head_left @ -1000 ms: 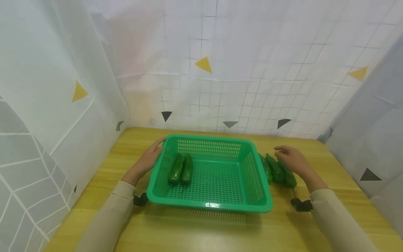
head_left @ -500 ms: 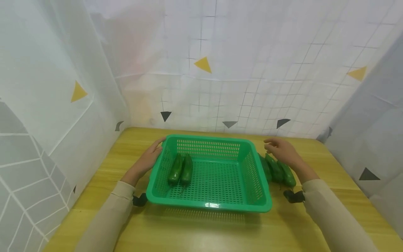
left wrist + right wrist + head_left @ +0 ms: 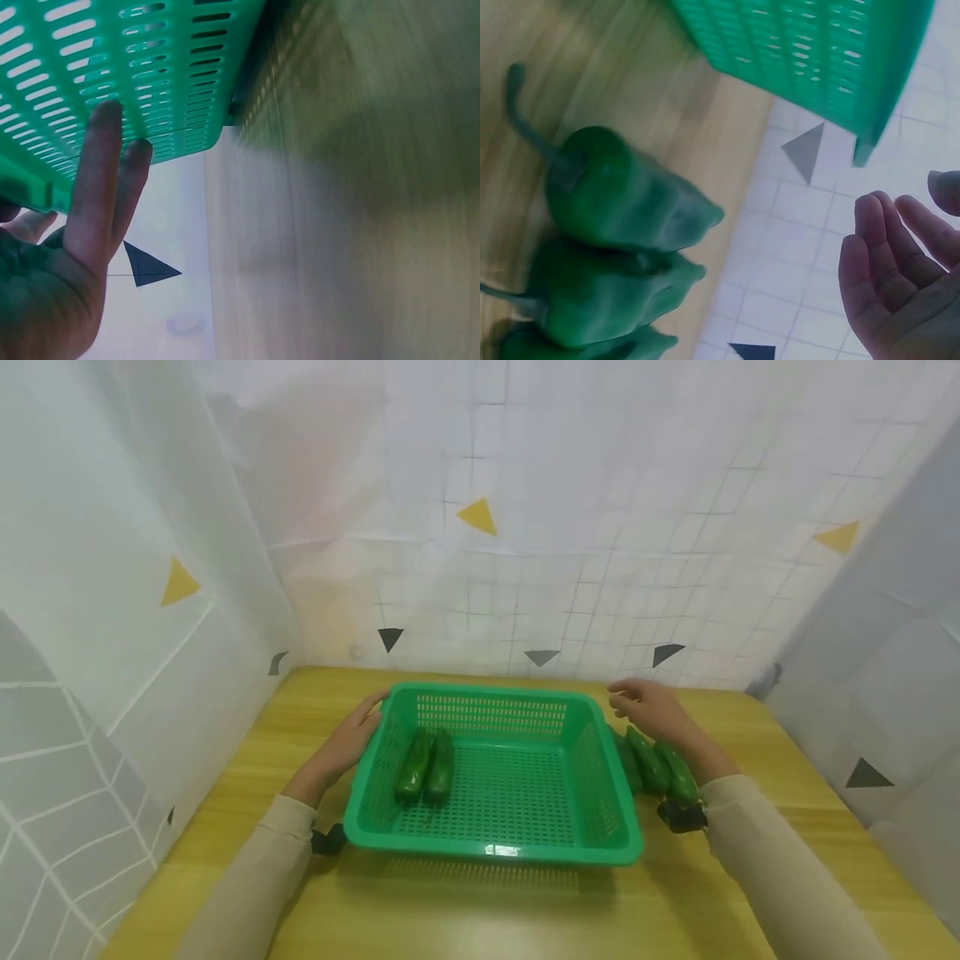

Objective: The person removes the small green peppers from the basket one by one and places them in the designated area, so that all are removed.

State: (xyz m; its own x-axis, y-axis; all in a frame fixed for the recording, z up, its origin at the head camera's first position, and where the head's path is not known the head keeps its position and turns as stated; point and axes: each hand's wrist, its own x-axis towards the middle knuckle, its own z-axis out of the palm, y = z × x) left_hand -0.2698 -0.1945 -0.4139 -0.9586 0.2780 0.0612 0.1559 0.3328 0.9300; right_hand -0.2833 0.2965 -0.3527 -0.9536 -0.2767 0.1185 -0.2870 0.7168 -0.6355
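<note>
A green plastic basket (image 3: 495, 853) stands on the wooden table, with two green peppers (image 3: 439, 768) lying side by side in its left part. My left hand (image 3: 348, 739) is at the basket's left rim. In the left wrist view, straight fingers (image 3: 97, 187) of this hand lie against the slotted outer wall. Beyond the basket's right side, three more green peppers (image 3: 630, 191) lie in a row on the table. Above their far ends hovers my right hand (image 3: 652, 710), fingers loosely bent and holding nothing, close to the basket's far right corner.
The yellowish wooden table (image 3: 480, 914) ends at the back against a pale patterned curtain (image 3: 480, 602). More curtain hangs on the left and right sides. A black wrist mount shows under each sleeve.
My right hand has moved left and slightly away from me, from above the peppers toward the basket's far right corner. My left hand stays at the left rim.
</note>
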